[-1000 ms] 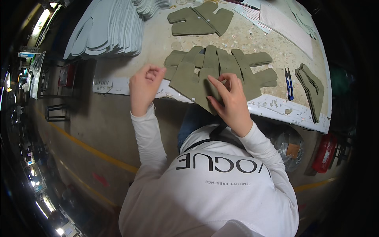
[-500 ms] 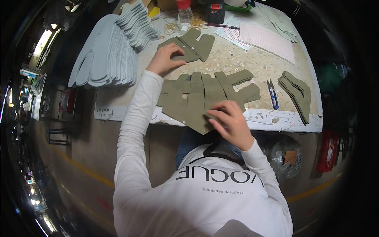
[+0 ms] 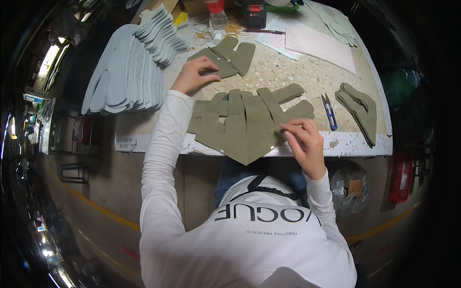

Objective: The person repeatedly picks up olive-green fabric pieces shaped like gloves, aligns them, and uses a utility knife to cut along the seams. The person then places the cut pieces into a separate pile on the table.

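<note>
Since half a second ago our left hand (image 3: 192, 76) has settled a little nearer on the far pair of olive fabric cut pieces (image 3: 224, 56), fingers spread and pressing on its near-left edge rather than closed round it, while our right hand (image 3: 303, 144) has slid right along the near table edge and now pinches the right border of the fanned row of olive pieces (image 3: 247, 122) between thumb and fingertips. We read this as one hand reaching for the far pair while the other keeps the fan steady, its pointed near tip hanging just over the worktable (image 3: 336, 72) edge. To the far left lies a fanned stack of pale blue-grey cut pieces (image 3: 129, 67); to the right a smaller stack of olive pieces (image 3: 359, 109), with blue-handled thread snips (image 3: 328, 111) between it and the fan. As for containers: a clear bottle with a red cap (image 3: 217, 13) stands at the far edge (its contents we cannot make out), a red crate (image 3: 400, 177) sits below the table on the right, and a clear plastic bag (image 3: 353, 189) beside it holds scraps, one brownish piece showing.
</note>
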The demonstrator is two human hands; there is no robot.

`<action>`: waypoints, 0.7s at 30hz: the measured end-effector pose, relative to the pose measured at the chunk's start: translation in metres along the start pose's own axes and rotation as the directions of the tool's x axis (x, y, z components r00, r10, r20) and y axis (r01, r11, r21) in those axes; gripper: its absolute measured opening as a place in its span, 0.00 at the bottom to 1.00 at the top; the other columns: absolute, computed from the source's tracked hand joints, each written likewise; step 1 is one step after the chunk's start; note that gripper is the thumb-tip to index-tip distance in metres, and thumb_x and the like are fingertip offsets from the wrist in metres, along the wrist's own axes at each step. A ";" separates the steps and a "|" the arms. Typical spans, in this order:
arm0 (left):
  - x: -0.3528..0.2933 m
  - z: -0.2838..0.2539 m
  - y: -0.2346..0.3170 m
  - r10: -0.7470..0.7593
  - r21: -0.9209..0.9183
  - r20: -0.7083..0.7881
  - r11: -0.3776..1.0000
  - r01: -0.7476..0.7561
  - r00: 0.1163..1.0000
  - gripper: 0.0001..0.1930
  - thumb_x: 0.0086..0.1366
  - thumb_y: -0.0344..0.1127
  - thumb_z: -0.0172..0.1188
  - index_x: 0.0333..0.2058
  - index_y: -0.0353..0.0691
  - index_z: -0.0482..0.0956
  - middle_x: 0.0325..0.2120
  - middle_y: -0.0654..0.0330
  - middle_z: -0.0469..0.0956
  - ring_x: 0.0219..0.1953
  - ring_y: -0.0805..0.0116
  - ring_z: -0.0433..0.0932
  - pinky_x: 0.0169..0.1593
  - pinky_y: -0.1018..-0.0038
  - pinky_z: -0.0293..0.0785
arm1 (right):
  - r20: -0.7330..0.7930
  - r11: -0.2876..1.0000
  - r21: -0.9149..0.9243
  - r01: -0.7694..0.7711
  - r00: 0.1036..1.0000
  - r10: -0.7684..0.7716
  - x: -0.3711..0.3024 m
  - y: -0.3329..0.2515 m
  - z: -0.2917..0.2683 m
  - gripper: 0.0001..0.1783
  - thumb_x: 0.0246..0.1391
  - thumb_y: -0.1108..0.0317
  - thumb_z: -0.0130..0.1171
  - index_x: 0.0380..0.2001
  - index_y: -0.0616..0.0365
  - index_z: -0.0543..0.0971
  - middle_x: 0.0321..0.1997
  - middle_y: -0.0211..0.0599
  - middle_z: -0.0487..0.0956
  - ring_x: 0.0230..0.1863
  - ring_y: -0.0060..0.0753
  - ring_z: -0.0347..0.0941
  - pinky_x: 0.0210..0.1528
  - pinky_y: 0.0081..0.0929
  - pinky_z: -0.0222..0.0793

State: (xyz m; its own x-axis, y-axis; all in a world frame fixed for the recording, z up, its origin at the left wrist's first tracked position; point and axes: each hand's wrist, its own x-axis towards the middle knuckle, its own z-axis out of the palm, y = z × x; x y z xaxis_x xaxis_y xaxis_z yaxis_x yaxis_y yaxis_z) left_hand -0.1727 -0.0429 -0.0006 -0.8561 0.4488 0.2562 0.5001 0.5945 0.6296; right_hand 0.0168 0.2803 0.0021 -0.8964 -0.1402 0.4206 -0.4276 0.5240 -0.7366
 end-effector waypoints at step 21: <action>-0.062 0.008 0.112 0.259 -0.135 0.198 0.962 -0.235 0.945 0.09 0.54 0.26 0.64 0.36 0.36 0.82 0.36 0.59 0.81 0.41 0.65 0.80 0.48 0.75 0.73 | 0.139 0.602 0.669 -0.436 0.869 0.475 0.001 0.029 0.009 0.22 0.69 0.63 0.46 0.63 0.59 0.68 0.42 0.33 0.77 0.39 0.18 0.73 0.43 0.15 0.68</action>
State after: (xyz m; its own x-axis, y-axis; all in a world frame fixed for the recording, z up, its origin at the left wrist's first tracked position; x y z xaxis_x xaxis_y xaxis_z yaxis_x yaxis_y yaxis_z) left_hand -0.0625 0.0012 0.0477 -0.6541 0.7102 0.2603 0.6651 0.3762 0.6450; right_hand 0.0020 0.2879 -0.0238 -0.9983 0.0100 -0.0576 0.0548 -0.1849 -0.9812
